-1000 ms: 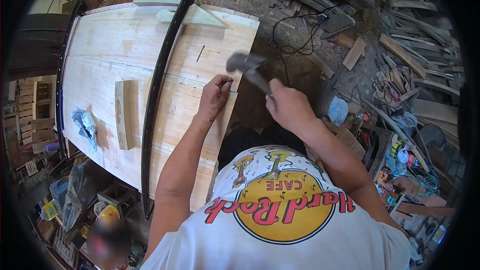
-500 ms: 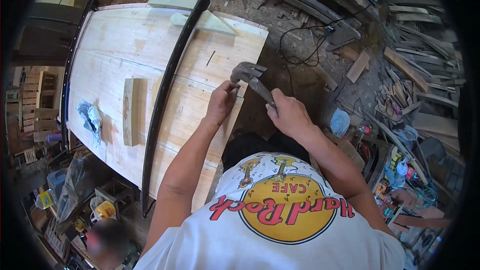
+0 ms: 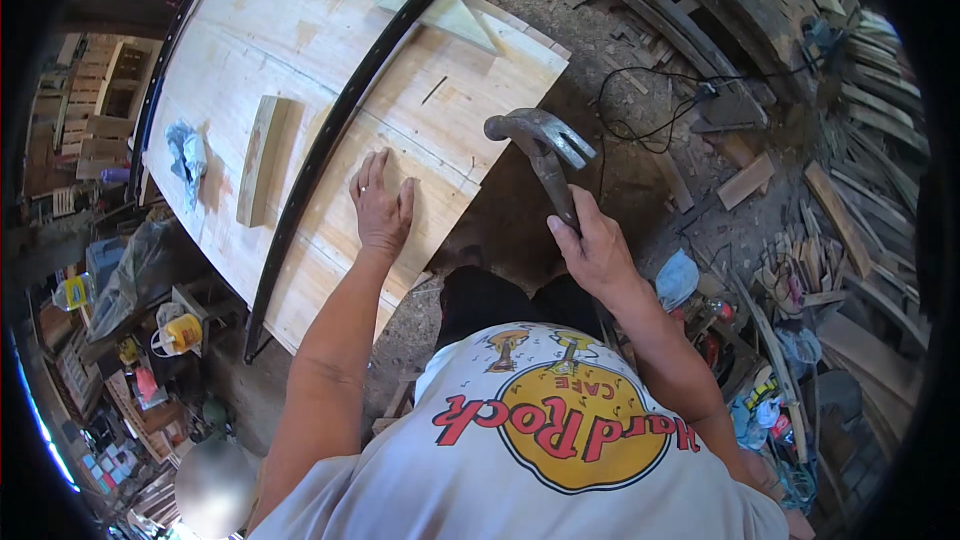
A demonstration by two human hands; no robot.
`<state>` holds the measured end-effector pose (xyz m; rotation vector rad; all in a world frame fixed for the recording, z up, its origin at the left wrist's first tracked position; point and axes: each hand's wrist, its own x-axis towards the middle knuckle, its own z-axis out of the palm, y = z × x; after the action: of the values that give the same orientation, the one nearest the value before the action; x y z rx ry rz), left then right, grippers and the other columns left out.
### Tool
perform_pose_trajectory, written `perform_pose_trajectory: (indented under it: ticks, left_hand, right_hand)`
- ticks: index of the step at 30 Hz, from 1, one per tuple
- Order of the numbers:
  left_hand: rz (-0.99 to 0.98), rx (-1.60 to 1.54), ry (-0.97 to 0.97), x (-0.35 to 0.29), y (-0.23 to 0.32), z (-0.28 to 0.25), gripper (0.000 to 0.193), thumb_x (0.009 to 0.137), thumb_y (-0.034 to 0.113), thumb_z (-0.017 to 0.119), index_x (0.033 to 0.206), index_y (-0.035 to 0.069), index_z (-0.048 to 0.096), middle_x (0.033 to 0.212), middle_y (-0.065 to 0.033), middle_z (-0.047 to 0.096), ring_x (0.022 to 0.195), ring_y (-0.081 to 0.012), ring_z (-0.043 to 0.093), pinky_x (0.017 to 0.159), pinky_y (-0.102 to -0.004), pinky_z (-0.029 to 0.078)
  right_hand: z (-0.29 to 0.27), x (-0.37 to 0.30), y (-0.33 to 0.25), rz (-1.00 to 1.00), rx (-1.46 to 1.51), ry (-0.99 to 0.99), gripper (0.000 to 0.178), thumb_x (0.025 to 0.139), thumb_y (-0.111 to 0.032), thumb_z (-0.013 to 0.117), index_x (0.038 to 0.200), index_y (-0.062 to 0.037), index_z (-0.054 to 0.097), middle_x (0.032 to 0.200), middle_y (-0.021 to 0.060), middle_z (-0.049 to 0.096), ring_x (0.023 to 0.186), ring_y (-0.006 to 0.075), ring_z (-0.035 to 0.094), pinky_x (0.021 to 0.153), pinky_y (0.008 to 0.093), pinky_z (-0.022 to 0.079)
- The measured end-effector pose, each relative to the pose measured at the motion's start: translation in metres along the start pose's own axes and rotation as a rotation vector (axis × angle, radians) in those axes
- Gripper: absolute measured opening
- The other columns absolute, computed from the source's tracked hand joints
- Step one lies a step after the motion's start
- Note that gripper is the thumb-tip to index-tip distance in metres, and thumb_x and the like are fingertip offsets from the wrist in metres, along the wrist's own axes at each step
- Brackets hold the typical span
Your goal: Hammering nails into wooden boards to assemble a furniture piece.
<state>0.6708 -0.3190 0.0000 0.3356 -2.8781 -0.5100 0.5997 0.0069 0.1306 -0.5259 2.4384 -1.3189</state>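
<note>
A claw hammer (image 3: 545,155) is gripped by its handle in my right hand (image 3: 600,250), its metal head raised just off the near right edge of a large pale wooden panel (image 3: 230,60). On the panel's surface, beside a black metal bar (image 3: 330,135), rests my left hand (image 3: 383,208) with its fingers spread and nothing in it. A thin dark strip or slot (image 3: 434,90) shows on the wood beyond that hand. To its left lies a short wooden block (image 3: 264,160).
A second black bar (image 3: 170,70) crosses the panel's far left. A crumpled blue-white cloth (image 3: 185,155) and a wedge-shaped wood piece (image 3: 455,20) lie on the panel. Black cable (image 3: 640,145) loops over the debris-strewn floor at right, near stacked wood strips (image 3: 880,140). A person's blurred head (image 3: 215,485) is at lower left.
My left hand has left the panel's edge by the hammer head and now lies flat further in. The hammer has turned and moved right with my right hand. The view has shifted.
</note>
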Motion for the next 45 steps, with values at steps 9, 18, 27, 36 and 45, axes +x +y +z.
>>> perform_pose_trajectory:
  ticks: [9,18,27,36,45]
  left_hand:
    - [0.035,-0.021,0.025,-0.005,-0.005,0.010,0.055,0.101,0.030,0.057,0.146,-0.001,0.049,0.152,-0.0121,0.047,0.147,-0.0278,0.036,0.122,-0.0437,0.022]
    - [0.049,0.030,0.052,-0.014,-0.013,0.013,0.054,0.103,0.030,0.050,0.143,-0.006,0.051,0.154,-0.0112,0.046,0.148,-0.0274,0.034,0.122,-0.0443,0.022]
    - [0.083,0.061,0.007,-0.008,-0.006,0.009,0.053,0.102,0.029,0.050,0.142,-0.006,0.050,0.152,-0.0112,0.046,0.148,-0.0271,0.033,0.122,-0.0441,0.021]
    - [0.017,0.016,0.033,-0.011,-0.009,0.006,0.054,0.102,0.030,0.051,0.142,-0.006,0.050,0.152,-0.0110,0.046,0.147,-0.0273,0.034,0.122,-0.0437,0.021]
    - [0.040,0.045,-0.033,-0.006,0.002,0.006,0.053,0.103,0.033,0.049,0.141,-0.005,0.053,0.155,-0.0109,0.043,0.149,-0.0267,0.031,0.123,-0.0446,0.020]
  right_hand:
    - [0.000,0.017,-0.073,-0.290,-0.312,0.380,0.040,0.099,-0.021,0.067,0.131,-0.0026,0.053,0.089,0.0261,0.068,0.079,0.0454,0.070,0.067,0.0496,0.054]
    - [-0.047,0.009,-0.218,-0.416,0.105,0.962,0.018,0.103,-0.023,0.056,0.094,-0.0078,0.056,0.067,0.0005,0.060,0.061,0.0145,0.062,0.061,0.0299,0.051]
    - [0.069,0.002,-0.055,0.169,-0.238,0.290,0.028,0.097,-0.025,0.064,0.109,-0.0036,0.050,0.083,0.0296,0.067,0.081,0.0511,0.068,0.068,0.0581,0.051]
    - [-0.088,0.023,-0.226,-0.431,-0.094,0.983,0.026,0.101,-0.029,0.062,0.083,-0.0104,0.061,0.070,0.0013,0.070,0.057,0.0114,0.064,0.058,0.0281,0.053]
    - [0.099,-0.004,-0.018,0.126,-0.393,0.146,0.025,0.096,-0.019,0.062,0.109,-0.0025,0.049,0.081,0.0262,0.068,0.076,0.0484,0.069,0.066,0.0599,0.053]
